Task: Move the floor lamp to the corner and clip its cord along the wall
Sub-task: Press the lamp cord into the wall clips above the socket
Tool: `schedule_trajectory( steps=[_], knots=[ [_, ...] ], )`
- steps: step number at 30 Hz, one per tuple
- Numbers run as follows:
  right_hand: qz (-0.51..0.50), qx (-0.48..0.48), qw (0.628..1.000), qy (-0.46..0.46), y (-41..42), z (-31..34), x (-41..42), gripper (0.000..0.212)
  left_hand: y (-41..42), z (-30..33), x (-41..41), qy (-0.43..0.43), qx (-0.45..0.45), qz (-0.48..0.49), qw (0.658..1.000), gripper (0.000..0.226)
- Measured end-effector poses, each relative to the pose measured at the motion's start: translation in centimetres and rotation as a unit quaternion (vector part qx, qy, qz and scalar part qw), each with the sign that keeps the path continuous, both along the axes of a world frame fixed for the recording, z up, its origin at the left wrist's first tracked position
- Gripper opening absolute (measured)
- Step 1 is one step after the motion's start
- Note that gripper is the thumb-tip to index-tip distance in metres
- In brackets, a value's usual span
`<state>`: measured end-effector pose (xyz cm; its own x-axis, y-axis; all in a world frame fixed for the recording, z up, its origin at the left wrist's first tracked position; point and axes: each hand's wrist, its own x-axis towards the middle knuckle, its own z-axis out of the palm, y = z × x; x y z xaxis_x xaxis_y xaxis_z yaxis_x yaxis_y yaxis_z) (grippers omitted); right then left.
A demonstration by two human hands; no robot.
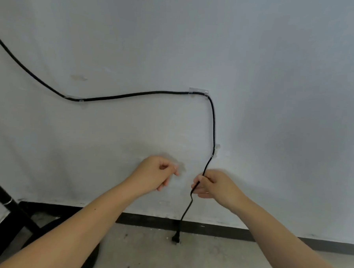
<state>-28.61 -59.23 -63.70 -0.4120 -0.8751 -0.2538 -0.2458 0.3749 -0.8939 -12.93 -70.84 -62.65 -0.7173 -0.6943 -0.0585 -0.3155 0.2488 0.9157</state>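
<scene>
— Against the pale wall, how many clips can you count on the black cord?

— Three clear ones. One low on the left where the cord bottoms out of its long slope from the upper left edge; one at the bend, where the cord turns from level to downward; and one further down the vertical run, right of the cord. The cord passes through all three.

— And below the third?

— It hangs loose, runs through the right hand, then drops past the dark skirting strip to a single black plug resting on the grey floor.

— Two hands in view?

— Two, both bare, well apart from each other. The right one is closed around the cord just under the third clip, fingers curled over it. The left hand is loosely curled near the wall, thumb and forefinger pinched together; something small and pale seems to sit at the fingertips, too blurred to tell what. It does not touch the cord.

— Where is the lamp?

— Near left corner: one black pole slants up out of view, with a pale band around it, and a dark round base lies on the floor behind the left forearm. The head of the lamp is out of view.

— Any marks on the wall?

— One faint smudge above the left clip.
</scene>
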Motion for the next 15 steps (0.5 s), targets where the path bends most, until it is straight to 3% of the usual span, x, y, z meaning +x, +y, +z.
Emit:
schedule_trajectory(
  steps=[3, 5, 7, 10, 15],
  knots=[
    [0.031, 0.002, 0.998, -0.061, 0.1, 0.1, 0.2, 0.024, 0.7, -3.2, 0.9, -0.108, 0.044, -0.113, 0.987, 0.025],
    [0.030, -0.008, 0.992, -0.122, 0.1, 0.2, 0.4, 0.024, 1.4, -5.6, 1.0, -0.133, 0.072, -0.171, 0.974, 0.029],
    [0.011, -0.013, 0.989, -0.149, 0.0, 0.0, 0.3, 0.023, 1.7, -7.5, 1.2, -0.147, 0.084, -0.208, 0.963, 0.018],
    [-0.025, -0.014, 0.990, -0.140, 0.0, -0.3, -0.2, 0.024, 0.8, -10.3, 2.2, -0.168, 0.075, -0.198, 0.963, 0.023],
    [-0.048, 0.028, 0.998, -0.041, -0.7, -1.9, -0.6, 0.021, -0.8, -15.3, 4.5, -0.204, 0.094, -0.139, 0.964, 0.028]
  ],
)
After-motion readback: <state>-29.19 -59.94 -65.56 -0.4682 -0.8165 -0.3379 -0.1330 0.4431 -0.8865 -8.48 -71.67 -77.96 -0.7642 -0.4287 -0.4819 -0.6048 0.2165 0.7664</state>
